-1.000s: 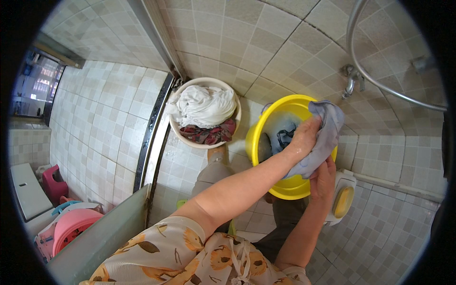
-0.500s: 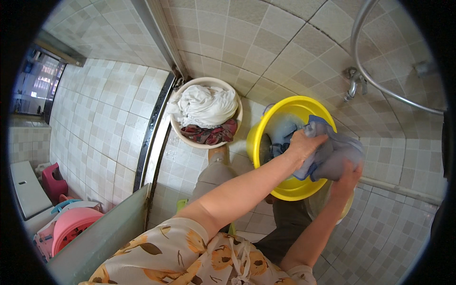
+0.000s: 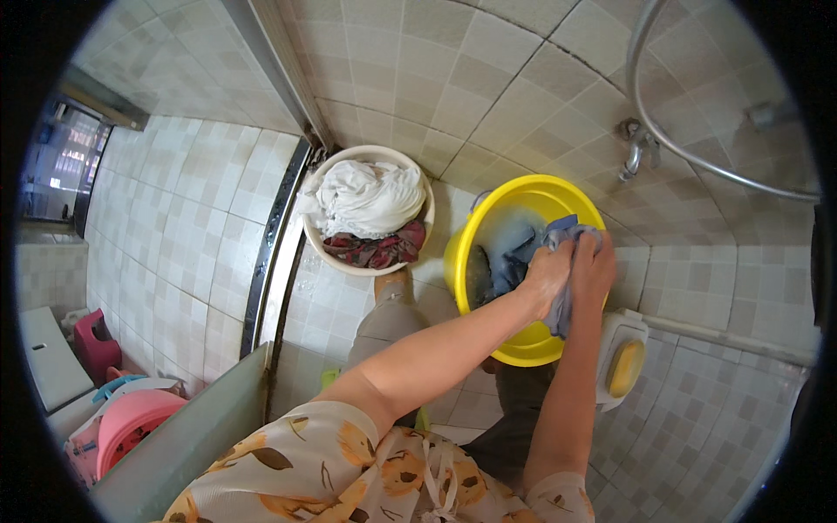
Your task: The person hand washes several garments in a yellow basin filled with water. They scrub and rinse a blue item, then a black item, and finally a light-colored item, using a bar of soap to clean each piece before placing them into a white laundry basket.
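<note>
Blue-grey cloth hangs bunched over the right side of a yellow basin, partly down inside it, in the single head view. The left hand is closed on the cloth from the near side, and the right hand is clamped on the same cloth just beside it, the two hands touching or nearly so. The basin stands on the tiled floor. To its left, just beside it, a cream basin holds white laundry heaped over dark red cloth. Right of the yellow basin, a white soap dish carries a yellow soap bar. A tap sticks out of the wall above.
</note>
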Motion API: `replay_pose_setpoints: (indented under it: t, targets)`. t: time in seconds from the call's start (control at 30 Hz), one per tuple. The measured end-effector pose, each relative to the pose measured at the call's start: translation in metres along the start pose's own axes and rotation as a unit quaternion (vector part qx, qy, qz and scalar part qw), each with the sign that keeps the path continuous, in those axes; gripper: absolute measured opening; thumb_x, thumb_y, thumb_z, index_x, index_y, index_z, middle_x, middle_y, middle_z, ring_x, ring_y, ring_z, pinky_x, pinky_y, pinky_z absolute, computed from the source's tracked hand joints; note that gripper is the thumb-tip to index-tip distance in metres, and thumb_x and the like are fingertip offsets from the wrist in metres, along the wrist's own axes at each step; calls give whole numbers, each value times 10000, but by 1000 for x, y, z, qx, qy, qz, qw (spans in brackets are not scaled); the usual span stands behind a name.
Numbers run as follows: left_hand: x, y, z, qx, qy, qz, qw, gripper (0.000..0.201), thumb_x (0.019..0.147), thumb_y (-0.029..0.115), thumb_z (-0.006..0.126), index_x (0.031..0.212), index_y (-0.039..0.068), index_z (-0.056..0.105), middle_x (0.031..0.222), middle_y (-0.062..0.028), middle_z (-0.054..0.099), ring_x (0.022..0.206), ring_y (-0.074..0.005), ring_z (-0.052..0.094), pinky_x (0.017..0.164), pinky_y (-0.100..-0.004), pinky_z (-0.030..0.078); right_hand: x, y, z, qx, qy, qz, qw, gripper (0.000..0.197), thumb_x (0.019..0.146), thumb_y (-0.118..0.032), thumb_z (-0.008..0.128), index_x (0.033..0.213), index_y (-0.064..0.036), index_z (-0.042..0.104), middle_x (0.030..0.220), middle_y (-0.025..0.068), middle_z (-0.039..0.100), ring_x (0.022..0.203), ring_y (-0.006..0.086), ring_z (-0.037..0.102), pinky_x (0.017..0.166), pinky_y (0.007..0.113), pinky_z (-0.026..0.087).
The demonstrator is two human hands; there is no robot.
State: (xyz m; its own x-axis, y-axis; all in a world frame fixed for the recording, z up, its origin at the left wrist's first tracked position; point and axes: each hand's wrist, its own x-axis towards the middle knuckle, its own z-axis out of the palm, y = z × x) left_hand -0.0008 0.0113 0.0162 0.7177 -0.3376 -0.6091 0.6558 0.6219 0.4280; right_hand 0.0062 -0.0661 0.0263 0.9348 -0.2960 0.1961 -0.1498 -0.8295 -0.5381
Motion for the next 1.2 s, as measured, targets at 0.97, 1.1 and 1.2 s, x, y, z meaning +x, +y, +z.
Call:
replay_pose_setpoints:
  t: [0.97, 1.1, 1.2]
  targets:
    - [39, -15, -13, 140, 42, 143, 979, 540, 876, 509, 412, 1025, 19, 585, 922, -131, 592, 873, -192, 537, 783, -283, 400, 6, -20, -59, 467, 23, 161, 870, 293, 788, -153, 543, 1041, -6, 532, 962, 89, 562, 879, 190, 544, 812, 326, 431]
    - [23, -3, -3, 155, -86, 7, 984, 757, 848, 654, 259, 1187, 36, 535, 1099, -212, 572, 1069, -255, 525, 910, -301, 358, 4, -29, -75, 572, -23, 246, 782, 302, 787, -207, 569, 1013, -7, 539, 1019, 105, 570, 940, 224, 549, 835, 340, 440]
    - [7, 8, 2, 149, -159, -4, 976, 773, 867, 644, 224, 1282, 23, 423, 1225, -166, 494, 1132, -222, 462, 951, -289, 330, 13, -29, -84, 603, -47, 266, 751, 302, 787, -221, 564, 1002, -10, 546, 1019, 109, 579, 950, 232, 552, 844, 345, 440]
